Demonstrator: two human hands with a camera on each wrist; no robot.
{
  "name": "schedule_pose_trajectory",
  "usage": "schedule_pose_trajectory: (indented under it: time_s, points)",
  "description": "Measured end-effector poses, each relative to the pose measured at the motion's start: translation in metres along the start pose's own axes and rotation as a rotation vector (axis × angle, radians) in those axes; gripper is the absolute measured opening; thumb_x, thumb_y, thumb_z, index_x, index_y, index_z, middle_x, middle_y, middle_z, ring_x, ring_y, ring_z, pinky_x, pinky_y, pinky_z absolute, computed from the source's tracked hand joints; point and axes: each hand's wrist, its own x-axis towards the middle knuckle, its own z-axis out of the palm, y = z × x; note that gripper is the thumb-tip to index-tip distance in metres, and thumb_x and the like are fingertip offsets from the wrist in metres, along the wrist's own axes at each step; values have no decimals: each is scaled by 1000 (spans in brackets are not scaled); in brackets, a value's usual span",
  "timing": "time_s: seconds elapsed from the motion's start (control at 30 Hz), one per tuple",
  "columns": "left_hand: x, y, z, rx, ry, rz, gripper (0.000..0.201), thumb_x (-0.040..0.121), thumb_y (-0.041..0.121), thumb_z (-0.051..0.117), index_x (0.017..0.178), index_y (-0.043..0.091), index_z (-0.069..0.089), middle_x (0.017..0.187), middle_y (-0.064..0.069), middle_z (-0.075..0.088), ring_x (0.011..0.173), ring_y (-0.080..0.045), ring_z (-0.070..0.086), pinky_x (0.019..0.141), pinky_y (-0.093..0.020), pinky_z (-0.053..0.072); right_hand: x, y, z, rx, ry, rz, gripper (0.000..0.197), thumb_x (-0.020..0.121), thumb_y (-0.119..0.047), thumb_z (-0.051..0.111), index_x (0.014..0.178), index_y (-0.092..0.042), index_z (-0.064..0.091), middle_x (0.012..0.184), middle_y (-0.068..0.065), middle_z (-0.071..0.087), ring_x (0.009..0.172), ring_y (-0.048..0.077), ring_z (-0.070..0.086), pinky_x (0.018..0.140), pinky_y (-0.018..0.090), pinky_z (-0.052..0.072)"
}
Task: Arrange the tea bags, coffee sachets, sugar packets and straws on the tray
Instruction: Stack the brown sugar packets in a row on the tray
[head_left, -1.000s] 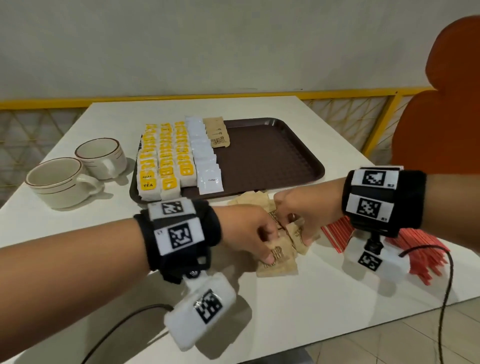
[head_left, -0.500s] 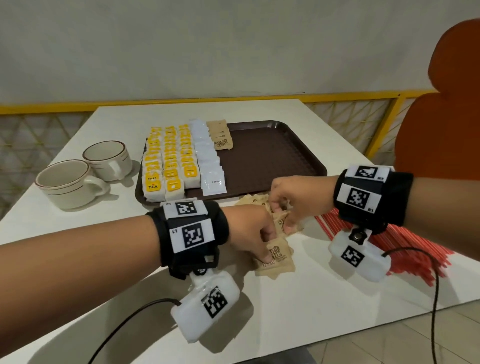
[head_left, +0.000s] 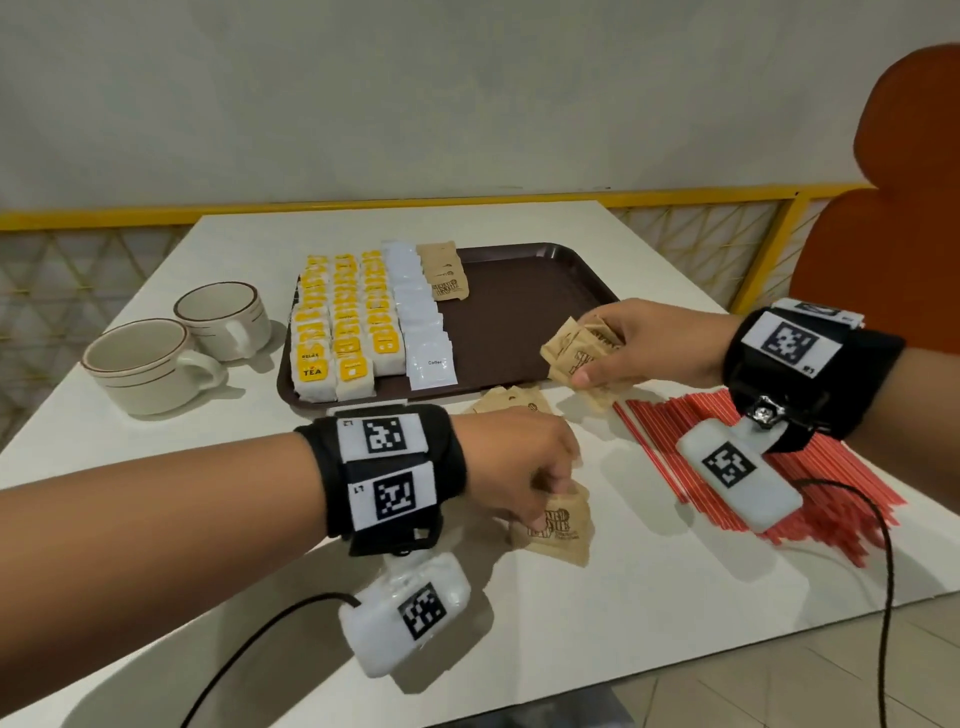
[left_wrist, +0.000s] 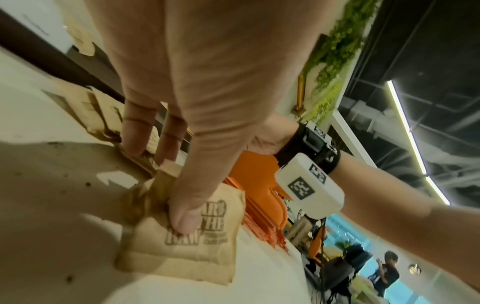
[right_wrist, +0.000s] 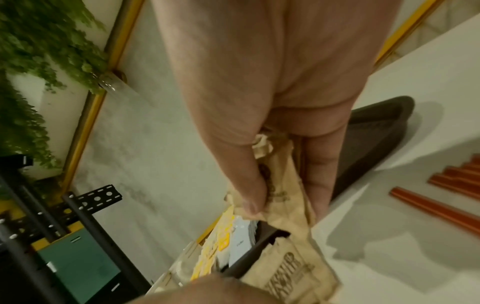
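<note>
My right hand (head_left: 605, 358) pinches a small bunch of brown sugar packets (head_left: 576, 348) just above the near right edge of the brown tray (head_left: 545, 291). The right wrist view shows thumb and fingers (right_wrist: 249, 197) clamping these packets (right_wrist: 285, 185). On the table, my left hand (head_left: 540, 488) grips more sugar packets (head_left: 561, 527), the thumb (left_wrist: 185, 218) on the top packet (left_wrist: 207, 242). Rows of yellow tea bags (head_left: 343, 322), white coffee sachets (head_left: 421, 317) and a few sugar packets (head_left: 444, 273) fill the tray's left part. Red straws (head_left: 841, 499) lie at the right.
Two cream cups (head_left: 150, 364) stand left of the tray. A few loose sugar packets (head_left: 511, 400) lie at the tray's near edge. The tray's right half is bare. An orange chair (head_left: 893, 218) stands at the far right, and the table edge runs close below my wrists.
My right hand has lifted a bunch of sugar packets off the pile and carried them up and right toward the tray. The left hand stays on the remaining packets.
</note>
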Motion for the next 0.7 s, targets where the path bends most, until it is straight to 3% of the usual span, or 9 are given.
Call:
schedule_pose_trajectory:
  time_s: [0.1,0.2,0.3,0.4,0.53,0.6,0.7]
  points:
    - [11,2,-2,96,-88,-10,23,77,20,75,84,2,63,109,-15,60,100,-30,54,86,-42,45,-1,10,6,12,40,34,27,82,-4,72,107,-3,61,97,12,69,78,14,68,67,23,56]
    - [15,5,-5,140,-139,-52,22,80,28,73,84,17,55,96,-3,56,95,-25,52,84,-34,45,-4,13,9,52,79,44,27,83,-3,71,107,-6,60,101,14,68,83,18,68,74,30,58]
    - [13,4,-8,105,-94,-78,23,80,30,73,80,23,51,84,6,51,84,-17,50,74,-28,42,-4,11,11,241,145,39,34,85,-1,68,113,-13,53,102,10,65,86,21,67,73,35,59]
    - [0,-2,-10,-49,77,-120,21,79,29,75,73,24,55,80,9,56,74,-10,51,67,-23,40,-3,3,11,441,190,-3,28,88,-2,63,114,-11,54,100,13,65,91,28,70,75,40,60]
    - [-35,-14,-20,-613,409,-221,18,77,14,78,66,16,64,62,13,61,56,3,54,61,-11,44,-3,-10,15,777,249,-82,10,91,-3,57,99,-7,56,84,13,65,87,27,72,79,39,60]
    - [-50,-26,-25,-890,586,-265,15,75,6,77,66,15,68,66,5,69,60,-6,63,63,-16,51,-2,-16,22,938,211,-118,9,88,-4,57,98,-6,57,81,11,65,90,26,71,79,38,59]
    - [-57,-45,-30,-1021,807,-343,12,74,3,77,69,11,69,75,-6,72,64,-13,66,63,-20,55,5,-28,40,913,82,-177,26,81,-10,61,105,-1,63,98,16,71,96,26,69,84,38,58]
